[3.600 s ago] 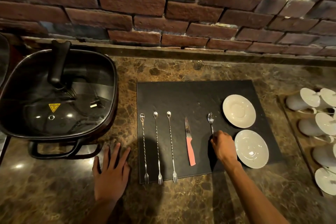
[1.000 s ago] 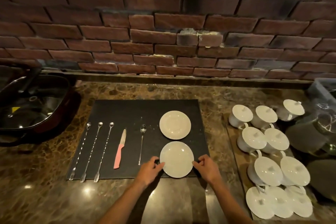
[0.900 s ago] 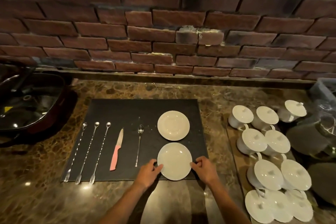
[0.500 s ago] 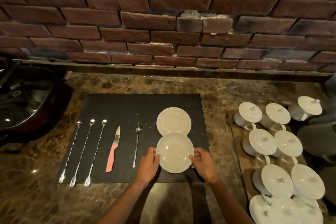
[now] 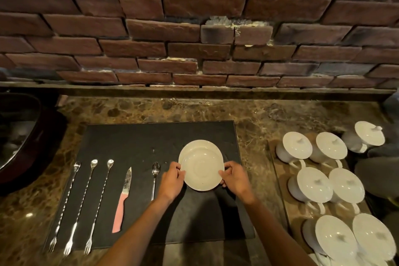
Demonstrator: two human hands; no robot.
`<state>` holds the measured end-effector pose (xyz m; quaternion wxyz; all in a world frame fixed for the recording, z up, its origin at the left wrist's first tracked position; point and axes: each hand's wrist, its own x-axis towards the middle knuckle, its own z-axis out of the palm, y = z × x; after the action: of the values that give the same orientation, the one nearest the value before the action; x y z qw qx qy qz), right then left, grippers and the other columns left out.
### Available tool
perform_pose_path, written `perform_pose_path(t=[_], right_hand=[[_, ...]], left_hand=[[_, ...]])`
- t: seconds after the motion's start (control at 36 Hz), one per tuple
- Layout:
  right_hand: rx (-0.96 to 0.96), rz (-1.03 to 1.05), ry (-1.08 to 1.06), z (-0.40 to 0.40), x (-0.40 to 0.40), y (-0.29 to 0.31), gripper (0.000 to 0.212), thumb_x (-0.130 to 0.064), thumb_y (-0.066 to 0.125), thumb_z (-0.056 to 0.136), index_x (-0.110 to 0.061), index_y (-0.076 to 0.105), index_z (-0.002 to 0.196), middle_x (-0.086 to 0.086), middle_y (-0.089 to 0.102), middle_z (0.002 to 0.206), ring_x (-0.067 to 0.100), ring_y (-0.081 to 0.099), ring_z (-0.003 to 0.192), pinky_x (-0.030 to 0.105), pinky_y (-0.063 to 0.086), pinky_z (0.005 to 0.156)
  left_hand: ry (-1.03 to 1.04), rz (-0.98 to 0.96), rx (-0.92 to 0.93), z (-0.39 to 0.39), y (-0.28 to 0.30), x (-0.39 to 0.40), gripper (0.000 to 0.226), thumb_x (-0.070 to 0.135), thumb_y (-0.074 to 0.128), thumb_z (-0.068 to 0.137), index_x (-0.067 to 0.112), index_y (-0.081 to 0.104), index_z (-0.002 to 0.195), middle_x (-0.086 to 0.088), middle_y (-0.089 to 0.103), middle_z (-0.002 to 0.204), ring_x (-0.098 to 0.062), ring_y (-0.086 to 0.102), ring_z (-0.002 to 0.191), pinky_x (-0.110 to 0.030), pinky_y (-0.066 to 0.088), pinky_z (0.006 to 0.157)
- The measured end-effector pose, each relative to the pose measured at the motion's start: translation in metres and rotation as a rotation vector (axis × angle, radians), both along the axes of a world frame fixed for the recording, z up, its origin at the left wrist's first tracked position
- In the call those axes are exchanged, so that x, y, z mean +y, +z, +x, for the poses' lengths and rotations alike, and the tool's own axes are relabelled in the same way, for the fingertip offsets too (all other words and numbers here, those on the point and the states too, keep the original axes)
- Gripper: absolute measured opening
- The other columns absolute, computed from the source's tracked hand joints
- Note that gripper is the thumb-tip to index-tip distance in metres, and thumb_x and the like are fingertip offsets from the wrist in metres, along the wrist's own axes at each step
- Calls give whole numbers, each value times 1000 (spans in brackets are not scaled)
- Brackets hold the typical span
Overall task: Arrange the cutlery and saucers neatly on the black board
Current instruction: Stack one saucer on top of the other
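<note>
Both hands [image 5: 172,181] hold saucer [image 5: 201,171] over 2nd saucer [image 5: 189,147]

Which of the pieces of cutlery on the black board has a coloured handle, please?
The knife, fourth from the left between the three long fork-ended spoons and the short spoon. Its handle is pink; the others are all bare metal.

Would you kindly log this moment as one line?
left hand + right hand: gripping upper saucer | over lower saucer | on board
</note>
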<state>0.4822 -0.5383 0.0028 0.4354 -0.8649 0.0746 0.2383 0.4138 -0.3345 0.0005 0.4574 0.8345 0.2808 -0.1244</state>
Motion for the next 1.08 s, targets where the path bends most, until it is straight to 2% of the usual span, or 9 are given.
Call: perform_pose_path(t=[0.17,0.36,0.44,0.53,0.61,0.67,0.75,0.89,1.08], right_hand=[[11,-19,-12,11,3,-6,13,-19,67,90,-21,57,97,3,68,68,9,62,51,19,48,45],[12,-57,8,20,4,-12,19,-24,72,87,-22,56,97,-3,67,70,9,66,58,17,46,52],[-7,-39,-26,22,4,-16,26,-26,75,84,-18,57,100,-3,67,76,15,66,73,25,50,68],[12,32,-52,23,5,-20,33,-25,74,86,-12,55,110,-5,64,74,17,64,73,32,52,72],[83,126,-56,23,9,-23,32,-18,65,92,-3,59,120,8,72,101,26,69,93,44,58,88],[79,147,-60,23,11,-22,31,-13,63,93,-3,62,122,12,73,108,28,70,98,48,58,91],[79,161,-70,18,9,-21,27,-9,63,92,-2,64,119,14,74,106,30,71,97,48,58,89],[108,185,-108,-5,-1,-19,24,-5,63,91,1,64,115,16,73,104,30,71,97,49,58,88],[123,214,-98,-45,-17,-14,22,-2,62,92,3,62,113,19,72,105,34,70,98,52,58,86]], left_hand=[[-30,46,-14,12,-11,7,7,21,52,101,19,46,103,2,60,81,-9,55,73,-28,38,60],[0,39,-32,20,-21,15,12,24,57,99,20,47,101,2,59,77,-20,60,75,-40,48,72],[25,24,-16,23,-21,17,24,28,58,99,15,49,117,1,60,83,-23,60,83,-37,44,75],[12,-15,30,26,-20,19,40,30,56,100,12,48,135,-7,66,98,-27,65,94,-37,48,82],[27,-86,42,27,-17,18,31,26,55,100,11,57,127,-6,67,92,-24,66,85,-42,55,86],[75,-122,27,27,-16,17,24,22,56,100,8,61,119,-5,66,86,-21,64,78,-43,56,83],[105,-143,25,23,-13,16,18,19,58,99,8,61,112,-4,64,80,-20,62,71,-41,56,79],[70,-164,36,-1,-5,8,9,19,58,99,13,59,105,-3,65,79,-18,64,72,-42,57,84],[67,-197,36,-42,-9,-5,8,17,58,99,10,59,104,-3,64,76,-14,62,68,-21,53,61]])
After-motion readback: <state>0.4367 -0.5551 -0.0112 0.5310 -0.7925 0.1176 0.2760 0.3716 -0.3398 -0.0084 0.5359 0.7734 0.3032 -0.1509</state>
